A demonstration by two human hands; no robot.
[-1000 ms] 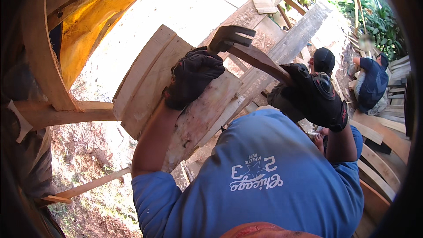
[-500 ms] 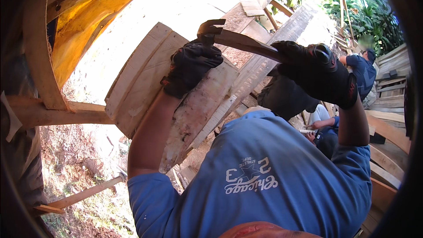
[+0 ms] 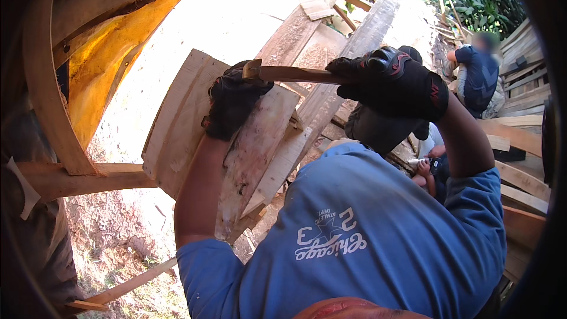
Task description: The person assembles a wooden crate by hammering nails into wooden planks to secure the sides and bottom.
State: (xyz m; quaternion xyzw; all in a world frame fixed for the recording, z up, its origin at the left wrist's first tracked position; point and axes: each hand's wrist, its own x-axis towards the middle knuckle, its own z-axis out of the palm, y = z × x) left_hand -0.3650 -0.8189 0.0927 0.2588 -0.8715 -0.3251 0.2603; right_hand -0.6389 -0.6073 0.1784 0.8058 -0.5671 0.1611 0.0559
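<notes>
My right hand (image 3: 394, 84), in a black glove, is closed round the wooden handle of a claw hammer (image 3: 300, 75). The handle lies nearly level, and the hammer's head is at the fingers of my left hand (image 3: 231, 105). That hand, also black-gloved, is closed over a pale wooden board (image 3: 180, 109). Whatever its fingers may pinch is hidden by the hammer head and the glove. Beside the board, under my left forearm, runs a rougher plank (image 3: 260, 153) with reddish stains.
A long grey plank (image 3: 360, 38) slopes away behind. Timber beams (image 3: 118, 180) and a yellow sheet (image 3: 115, 41) stand at left. One person (image 3: 477, 74) sits at far right; another person's hands (image 3: 426, 168) show nearer. Stacked planks (image 3: 522, 136) line the right side.
The hammer head has come down toward my left hand, and its claw has turned out of plain sight. My right hand has shifted left. The whole view has tilted slightly.
</notes>
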